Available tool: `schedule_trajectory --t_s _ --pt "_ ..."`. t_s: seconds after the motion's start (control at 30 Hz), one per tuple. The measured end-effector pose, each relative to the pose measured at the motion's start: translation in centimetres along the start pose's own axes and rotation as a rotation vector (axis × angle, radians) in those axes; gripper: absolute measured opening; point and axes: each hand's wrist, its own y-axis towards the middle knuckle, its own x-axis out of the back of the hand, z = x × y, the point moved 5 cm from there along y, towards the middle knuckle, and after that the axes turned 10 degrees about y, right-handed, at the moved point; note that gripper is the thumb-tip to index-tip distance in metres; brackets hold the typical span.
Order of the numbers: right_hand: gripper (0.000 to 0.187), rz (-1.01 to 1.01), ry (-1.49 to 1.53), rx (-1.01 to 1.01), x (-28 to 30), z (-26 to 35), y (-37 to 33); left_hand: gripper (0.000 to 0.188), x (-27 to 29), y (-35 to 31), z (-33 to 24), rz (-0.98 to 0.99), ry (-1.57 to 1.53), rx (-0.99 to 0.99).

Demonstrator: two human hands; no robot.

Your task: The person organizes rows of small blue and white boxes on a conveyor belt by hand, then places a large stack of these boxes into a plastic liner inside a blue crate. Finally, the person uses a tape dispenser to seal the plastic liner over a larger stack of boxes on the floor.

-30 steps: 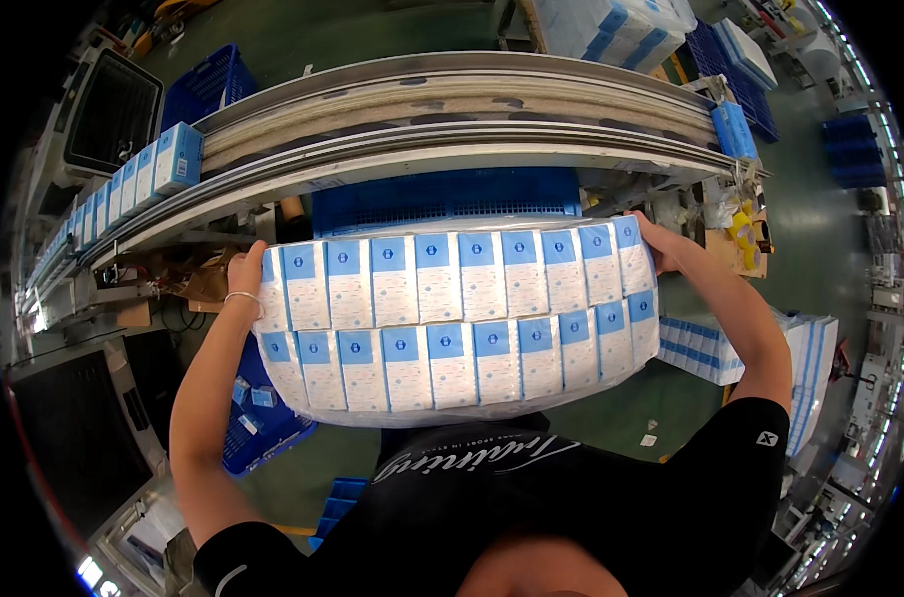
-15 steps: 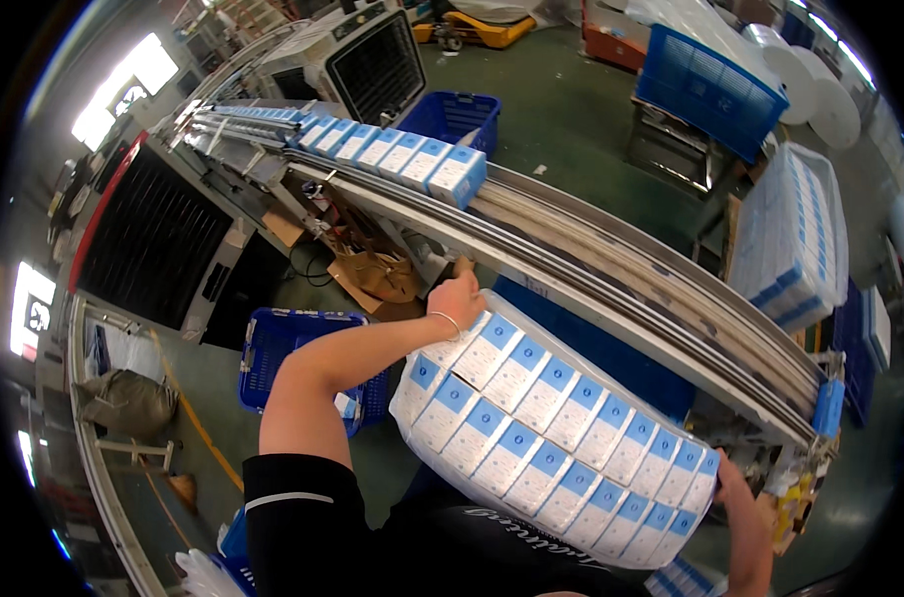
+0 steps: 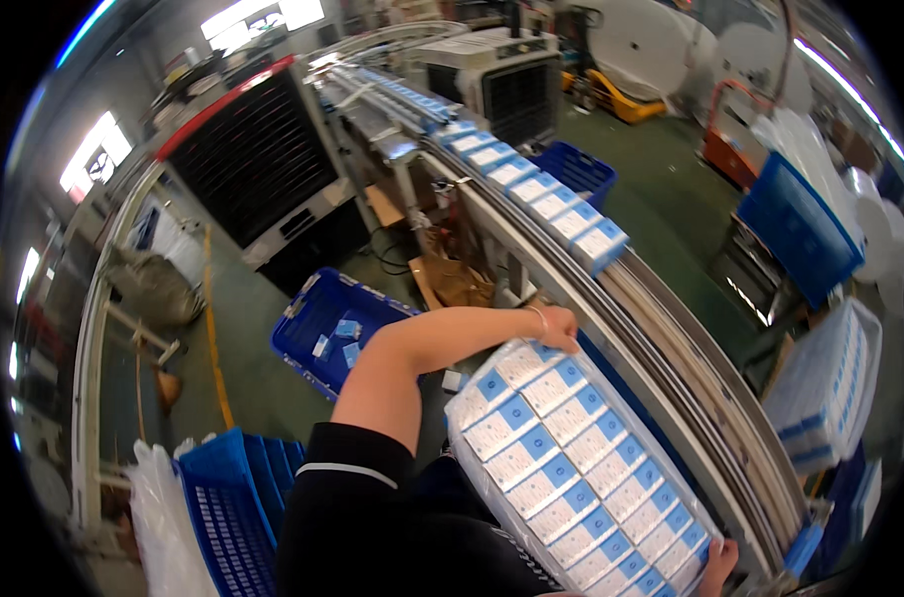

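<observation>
A clear plastic bag point(image 3: 571, 458), packed with two rows of white and blue boxes, lies tilted in front of my body beside the conveyor. My left hand point(image 3: 559, 326) is closed on the bag's far end, its fingers curled partly out of sight. At the near right corner, my right hand point(image 3: 718, 565) grips the bag's edge; part of it is cut off by the lower rim. A row of similar white and blue boxes point(image 3: 546, 194) stands on the conveyor point(image 3: 661, 328), which runs just past the bag's right side.
On the floor at left, a blue basket point(image 3: 307, 298) contains a few small boxes. Stacked blue crates point(image 3: 228, 507) stand near a white plastic sack point(image 3: 158, 517) at lower left. Another wrapped pack point(image 3: 820, 388) sits beyond the conveyor at right. A red-topped machine point(image 3: 258, 159) stands at far left.
My view has turned left, so the conveyor and baskets appear farther right. The bag of boxes now slants more steeply, with both hands still on it.
</observation>
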Motion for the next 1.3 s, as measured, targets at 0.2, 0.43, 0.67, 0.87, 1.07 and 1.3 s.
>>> schedule_trajectory --t_s 0.2,0.43,0.67,0.87,1.07,1.3 --pt "0.03 -0.217 -0.37 -0.04 -4.3 11.9 -4.4 0.025 1.8 -5.9 2.4 -0.409 -0.301 -0.077" --pt "0.036 -0.238 -0.508 -0.172 -4.1 11.5 -4.9 0.047 -2.8 -16.8 7.9 -0.199 -0.193 0.4" --pt "0.056 -0.084 -0.261 -0.326 -5.4 9.5 -13.7 0.042 -10.4 -25.7 3.2 -0.45 -0.462 0.385" --pt "0.069 -0.029 0.014 -0.672 -5.1 9.1 -22.0 0.02 -8.8 -27.4 1.6 -0.714 -0.235 0.444" --pt "0.035 -0.127 0.905 -0.528 -6.9 3.4 -23.1 0.02 -8.7 -24.6 4.4 -0.442 -0.574 0.56" --pt "0.024 -0.194 0.622 -0.856 -5.5 4.3 -21.0 0.028 -6.8 -24.6 2.4 -0.127 -1.079 0.464"
